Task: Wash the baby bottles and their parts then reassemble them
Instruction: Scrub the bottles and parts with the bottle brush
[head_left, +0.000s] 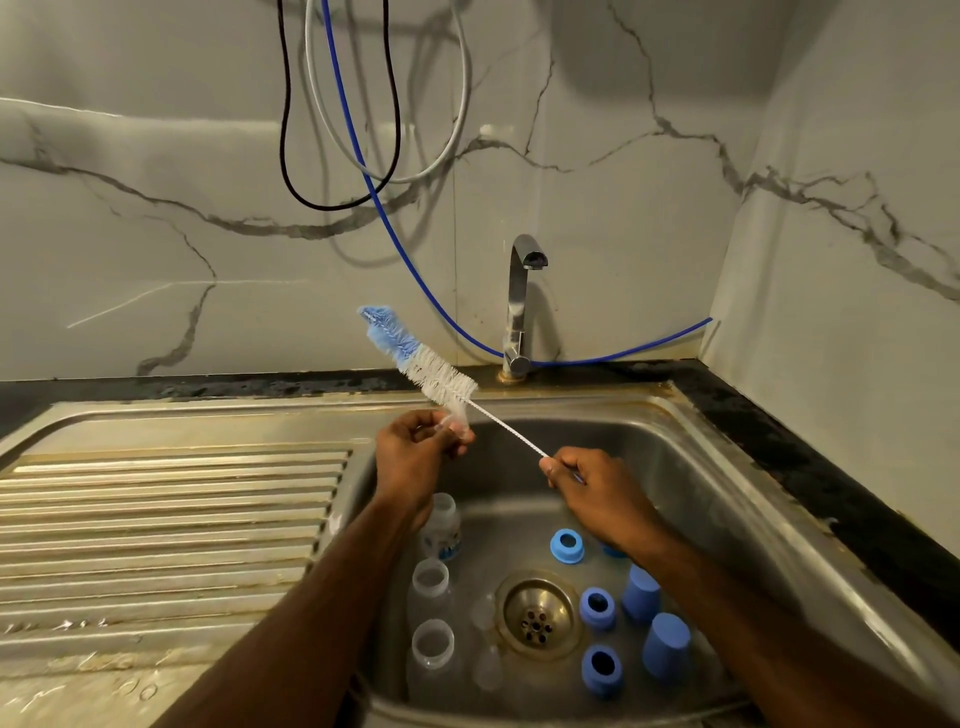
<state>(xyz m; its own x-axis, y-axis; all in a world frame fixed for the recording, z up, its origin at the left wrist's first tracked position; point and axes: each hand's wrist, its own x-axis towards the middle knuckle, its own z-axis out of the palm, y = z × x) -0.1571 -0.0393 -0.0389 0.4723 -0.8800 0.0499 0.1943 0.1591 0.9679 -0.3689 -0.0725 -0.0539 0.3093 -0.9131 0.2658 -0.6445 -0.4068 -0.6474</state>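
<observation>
1. Your right hand is over the sink basin, fingers curled round the wire stem of the brush, gripping it near the lower end.
2. The brush slants up and to the left from that hand; its white bristles sit just above your left hand, and the blue bristle tip is highest, in front of the wall.
3. Your left hand is raised beside the bristles, thumb and fingertips pinching a small clear teat that touches the lowest white bristles.
4. Below your left forearm, three clear bottles stand open-mouthed along the left side of the basin; the farthest one has a blue print on its wall.
5. Two more clear teats lie on the basin floor between the bottles and the drain; they are faint and hard to make out.
6. Right of the drain, three blue rings lie with their holes facing up, and two blue caps stand mouth-down just beside them. Another blue piece is partly hidden under your right wrist; you cannot tell which part it is.
7. The sink has a ribbed drainboard on the left.
8. The tap stands at the back edge, no water visible running.
9. Black, grey and blue hoses hang down the marble wall behind it.
</observation>
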